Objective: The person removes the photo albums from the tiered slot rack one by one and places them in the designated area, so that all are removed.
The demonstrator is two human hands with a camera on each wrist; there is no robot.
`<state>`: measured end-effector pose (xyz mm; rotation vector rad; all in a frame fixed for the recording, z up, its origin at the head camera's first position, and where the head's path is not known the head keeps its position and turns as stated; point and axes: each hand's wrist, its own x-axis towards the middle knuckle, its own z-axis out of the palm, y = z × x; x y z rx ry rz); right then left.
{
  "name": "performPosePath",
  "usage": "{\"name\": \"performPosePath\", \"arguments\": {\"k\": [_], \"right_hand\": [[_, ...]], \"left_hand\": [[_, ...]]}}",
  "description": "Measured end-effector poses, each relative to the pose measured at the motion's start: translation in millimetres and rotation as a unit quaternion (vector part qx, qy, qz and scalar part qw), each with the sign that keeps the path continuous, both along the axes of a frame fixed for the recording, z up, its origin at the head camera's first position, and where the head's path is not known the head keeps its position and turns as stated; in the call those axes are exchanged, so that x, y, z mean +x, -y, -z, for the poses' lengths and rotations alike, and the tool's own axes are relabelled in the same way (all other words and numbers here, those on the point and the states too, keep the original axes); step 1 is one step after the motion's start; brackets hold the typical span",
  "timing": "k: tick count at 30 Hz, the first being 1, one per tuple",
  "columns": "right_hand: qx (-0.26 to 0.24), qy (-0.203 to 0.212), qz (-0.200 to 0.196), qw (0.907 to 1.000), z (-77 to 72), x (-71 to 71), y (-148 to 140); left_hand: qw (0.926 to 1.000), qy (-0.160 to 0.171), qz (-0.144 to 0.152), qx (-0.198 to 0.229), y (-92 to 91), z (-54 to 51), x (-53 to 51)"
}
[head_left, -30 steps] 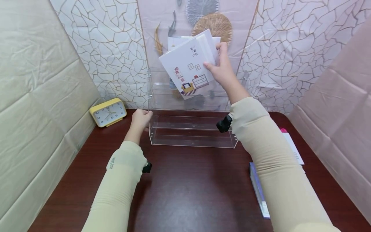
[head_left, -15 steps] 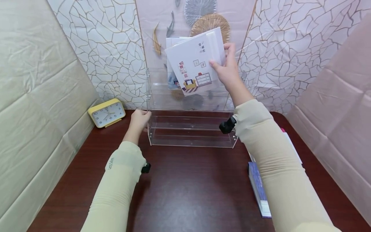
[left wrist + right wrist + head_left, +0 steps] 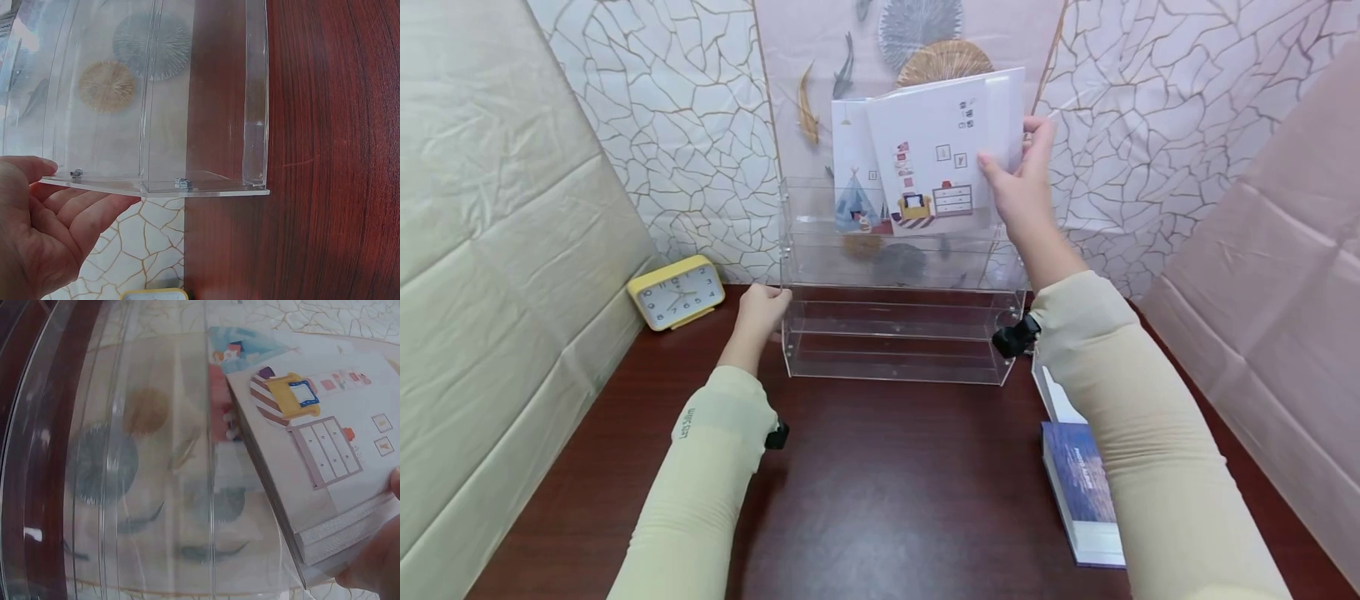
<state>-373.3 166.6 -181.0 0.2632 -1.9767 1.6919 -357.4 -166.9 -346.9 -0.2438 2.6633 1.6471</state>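
A clear acrylic tiered rack [image 3: 895,367] stands at the back of the table. My left hand [image 3: 762,312] pinches its left side panel; in the left wrist view the thumb lies on the inner face, the fingers outside. Higher up, my right hand [image 3: 1026,187] grips the right edge of a white book [image 3: 925,133] with a yellow armchair and drawers drawn on its cover. That book is tilted slightly, above the rack's upper tier. Behind it and partly hidden, a second white book [image 3: 853,150] with a blue tent picture stands at the rack's top tier.
A yellow alarm clock [image 3: 677,292] stands at the back left. On the right of the table lie a blue book [image 3: 1075,471] and a white one [image 3: 1058,400], partly covered by my right sleeve. A patterned cloth wall [image 3: 700,125] rises behind the rack.
My right hand has moved right with the white book and turned it more upright. More of the tent book now shows on the left. The left hand stays on the rack.
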Motion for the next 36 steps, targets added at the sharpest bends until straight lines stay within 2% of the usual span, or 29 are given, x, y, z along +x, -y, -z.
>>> {"name": "performPosePath", "arguments": {"k": [3, 8, 16, 25, 29, 36], "right_hand": [[-0.013, -0.008, 0.011, 0.9998, 1.4, 6.3, -8.9], [-0.068, 0.006, 0.003, 0.9976, 4.2, 20.8, -21.4], [-0.140, 0.004, -0.044, 0.9892, 20.3, 52.3, -35.8], [-0.144, 0.026, -0.077, 0.9863, 48.6, 94.0, -42.6], [-0.151, 0.065, -0.077, 0.9833, 67.0, 112.6, -43.2], [-0.169, 0.208, -0.068, 0.9610, 104.6, 139.2, -44.5]], "left_hand": [[1.0000, 0.002, 0.001, -0.005, -0.8, 0.9, -1.4], [0.9999, 0.006, 0.000, -0.013, -0.2, 1.9, -2.8], [1.0000, 0.000, -0.003, -0.007, -1.3, 1.2, -2.7], [0.9999, -0.002, 0.002, -0.013, -0.6, 2.6, -0.5], [0.9999, -0.005, 0.004, -0.013, -0.2, 2.4, 0.2], [0.9998, 0.005, 0.010, -0.017, 0.4, 0.2, 0.2]]}}
